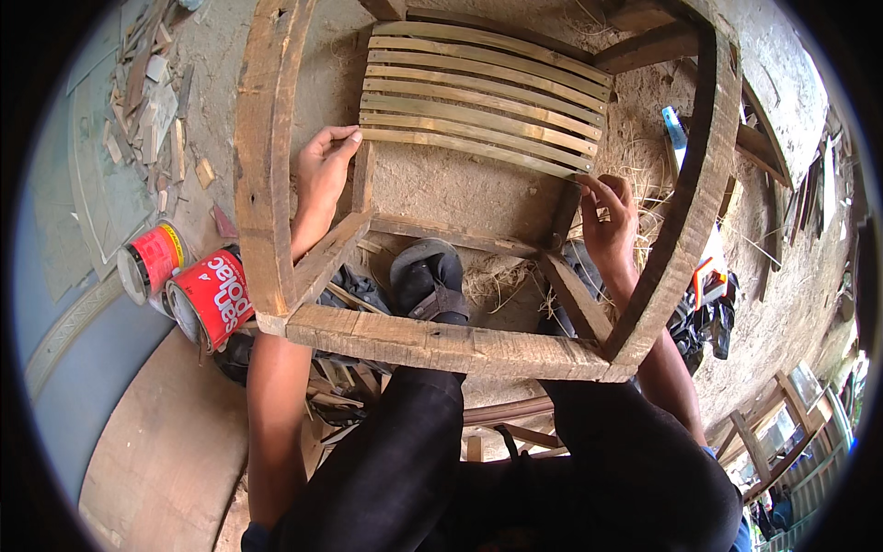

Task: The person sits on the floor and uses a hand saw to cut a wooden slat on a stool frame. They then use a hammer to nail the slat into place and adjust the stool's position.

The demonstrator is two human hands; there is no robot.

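Observation:
A wooden frame (441, 342) of rough beams stands around my arms, its near beam crossing above my legs. Inside, lower down, several thin wooden slats (487, 87) run side by side across two rails, with narrow gaps between them. The nearest slat (441, 141) lies along the row's near edge. My left hand (320, 179), reaching through the frame, pinches this slat's left end between thumb and fingers. At the right end of the same slat, the fingers of my right hand (610, 221) are closed on its tip.
Two red paint cans (213, 296) stand at the left beside a curved wooden board (161, 442). Wood scraps (147, 129) lie on the ground at upper left. Right of the frame are wood shavings (648, 198), a blue-handled tool (675, 133) and a black plastic bag (704, 322).

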